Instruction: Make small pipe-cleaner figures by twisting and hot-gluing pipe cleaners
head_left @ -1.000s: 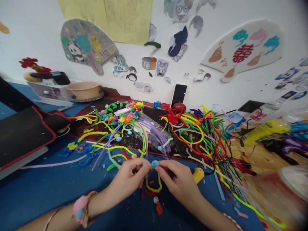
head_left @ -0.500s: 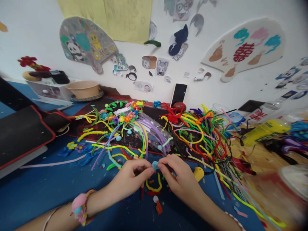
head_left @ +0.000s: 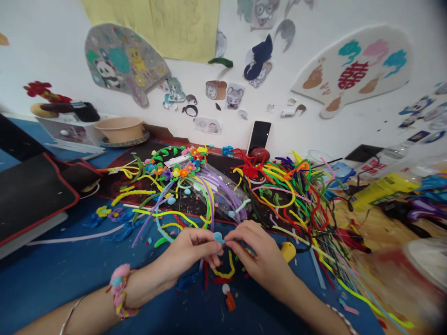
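Observation:
My left hand (head_left: 188, 253) and my right hand (head_left: 256, 253) meet over the blue table (head_left: 63, 274), fingertips pinched together on a small light-blue fuzzy pipe-cleaner piece (head_left: 218, 237). A curved yellow pipe cleaner (head_left: 226, 270) lies just under the hands, with red and orange scraps (head_left: 228, 302) nearer me. My left wrist wears a pink fuzzy bracelet (head_left: 118, 288).
A bunch of pipe-cleaner flowers (head_left: 178, 172) and a tangled pile of coloured pipe cleaners (head_left: 296, 190) lie beyond the hands. A phone (head_left: 260, 137) leans on the sticker-covered wall. A tan bowl (head_left: 120, 129) sits back left, a black pad (head_left: 31, 195) at left, a yellow tool (head_left: 288, 251) by my right hand.
Both hands have shifted slightly left and away from me, still pinching the light-blue piece; my left forearm has turned a little.

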`<action>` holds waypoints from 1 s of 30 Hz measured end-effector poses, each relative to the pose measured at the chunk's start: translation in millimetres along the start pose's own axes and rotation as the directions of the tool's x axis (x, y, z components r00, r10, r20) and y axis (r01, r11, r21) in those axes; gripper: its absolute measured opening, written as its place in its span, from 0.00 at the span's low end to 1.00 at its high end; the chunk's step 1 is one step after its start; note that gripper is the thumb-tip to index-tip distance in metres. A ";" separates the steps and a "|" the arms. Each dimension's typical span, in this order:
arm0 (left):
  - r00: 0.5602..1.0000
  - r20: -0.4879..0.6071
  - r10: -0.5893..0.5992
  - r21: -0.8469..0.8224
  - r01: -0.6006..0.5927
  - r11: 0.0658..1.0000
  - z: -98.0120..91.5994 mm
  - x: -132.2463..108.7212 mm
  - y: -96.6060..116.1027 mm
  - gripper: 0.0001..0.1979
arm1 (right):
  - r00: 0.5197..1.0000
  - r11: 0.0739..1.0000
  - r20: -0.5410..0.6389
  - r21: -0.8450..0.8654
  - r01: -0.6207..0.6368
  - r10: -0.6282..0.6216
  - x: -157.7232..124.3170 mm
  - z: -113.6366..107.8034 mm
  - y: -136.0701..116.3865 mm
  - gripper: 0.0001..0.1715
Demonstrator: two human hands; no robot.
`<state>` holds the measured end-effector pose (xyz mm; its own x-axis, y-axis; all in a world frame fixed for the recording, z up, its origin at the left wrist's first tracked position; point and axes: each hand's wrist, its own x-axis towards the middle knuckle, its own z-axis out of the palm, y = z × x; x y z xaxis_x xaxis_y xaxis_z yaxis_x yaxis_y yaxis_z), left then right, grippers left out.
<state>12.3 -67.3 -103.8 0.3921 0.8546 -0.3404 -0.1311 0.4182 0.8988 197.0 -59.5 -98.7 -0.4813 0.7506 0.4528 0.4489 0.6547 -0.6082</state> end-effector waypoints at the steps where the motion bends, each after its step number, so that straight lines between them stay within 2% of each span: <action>1: 1.000 -0.010 0.015 -0.007 -0.015 1.000 -0.2 0.2 -1.2 0.10 | 1.000 1.000 -0.016 -0.010 0.017 -0.017 0.1 0.5 0.3 0.06; 4: 1.000 -0.012 0.017 -0.029 -0.017 0.999 -0.6 0.8 -4.6 0.10 | 0.997 0.997 -0.048 -0.052 0.064 -0.067 0.2 1.5 1.7 0.08; 8: 0.999 0.023 -0.036 -0.092 0.038 0.995 0.4 0.8 -3.9 0.08 | 0.995 0.994 -0.043 -0.063 0.091 -0.094 -0.1 0.4 4.5 0.10; 14: 0.997 0.075 -0.035 -0.267 0.053 0.962 -3.5 1.0 -5.3 0.10 | 0.996 0.997 0.039 -0.033 0.077 -0.075 0.4 -1.8 5.8 0.10; 16: 0.996 0.062 -0.057 -0.301 0.073 0.951 -5.5 1.6 -7.8 0.10 | 0.994 0.996 0.073 -0.030 0.085 -0.082 0.7 -2.6 5.1 0.09; 20: 0.991 0.025 -0.134 -0.231 0.136 0.963 -6.7 1.9 -9.4 0.08 | 0.987 0.991 0.106 -0.031 0.127 -0.123 1.0 -5.0 3.9 0.09; 26: 0.964 0.205 -0.169 -0.148 0.201 0.968 -8.1 1.5 -5.7 0.08 | 0.986 0.992 0.109 -0.003 0.125 -0.124 2.8 -10.1 6.0 0.04; 30: 0.956 0.219 -0.195 -0.061 0.213 0.975 -8.2 1.7 -3.7 0.07 | 0.985 0.992 0.118 -0.009 0.129 -0.127 4.3 -13.5 6.3 0.08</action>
<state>6.0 -64.9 -109.9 0.5998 0.6683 -0.4400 -0.1001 0.6083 0.7873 207.9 -51.0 -91.8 -0.6201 0.6453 0.4462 0.3894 0.7469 -0.5390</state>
